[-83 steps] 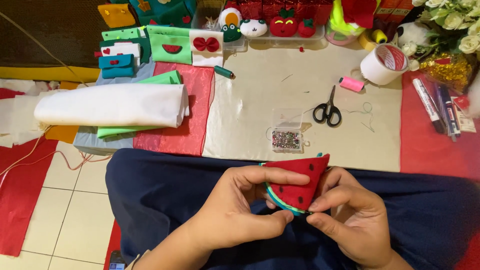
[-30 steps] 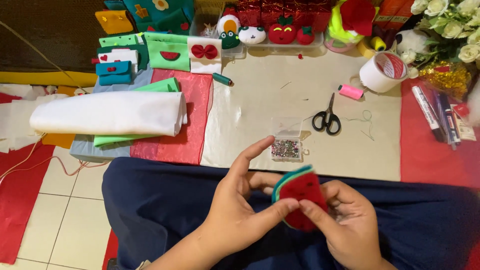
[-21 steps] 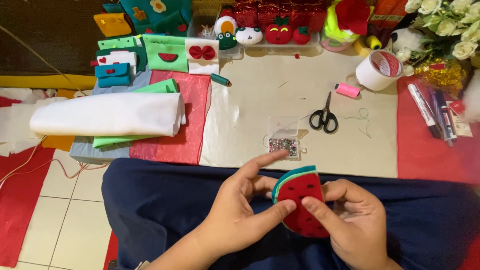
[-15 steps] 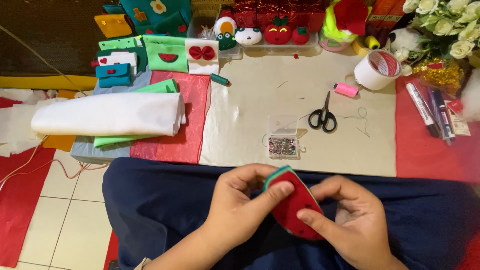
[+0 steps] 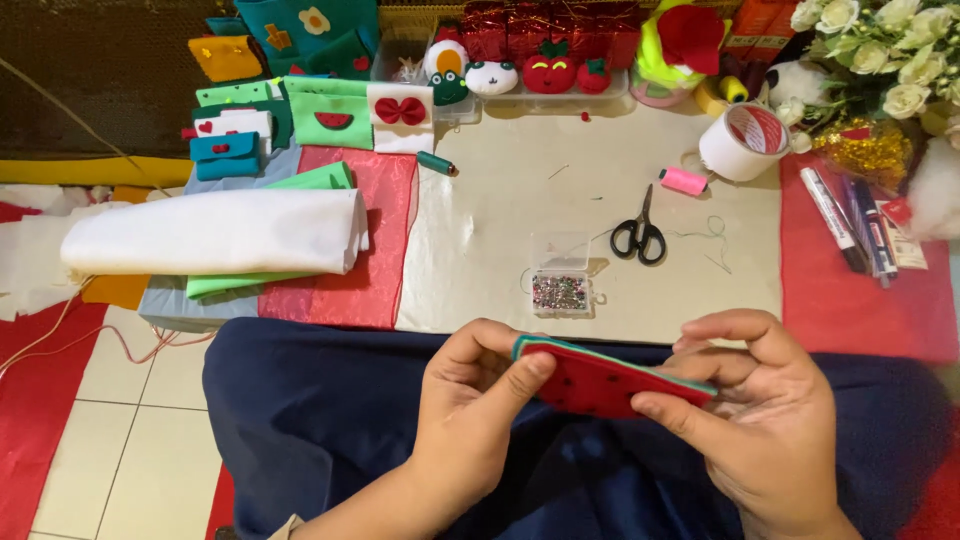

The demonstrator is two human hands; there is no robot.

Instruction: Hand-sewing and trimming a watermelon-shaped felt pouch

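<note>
Holding: both hands pinch a red felt watermelon slice point(image 5: 610, 383) over the lap.
Left hand point(image 5: 470, 420): thumb pressed on its nine o'clock end.
Right hand point(image 5: 770, 420): fingers clamp the three o'clock end.
Twelve o'clock: clear bead box point(image 5: 560, 290), black scissors point(image 5: 640, 232).

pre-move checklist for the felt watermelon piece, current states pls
1. Left hand grips the watermelon felt piece: ok.
2. Right hand grips its other end: ok.
3. Piece held clear above the lap, edge-on to the camera: ok.
4. Scissors lying apart from both hands on the cream mat: ok.
5. Clear bead box lid shut: cannot tell.
6. Needle or thread at the piece: cannot tell.
</note>
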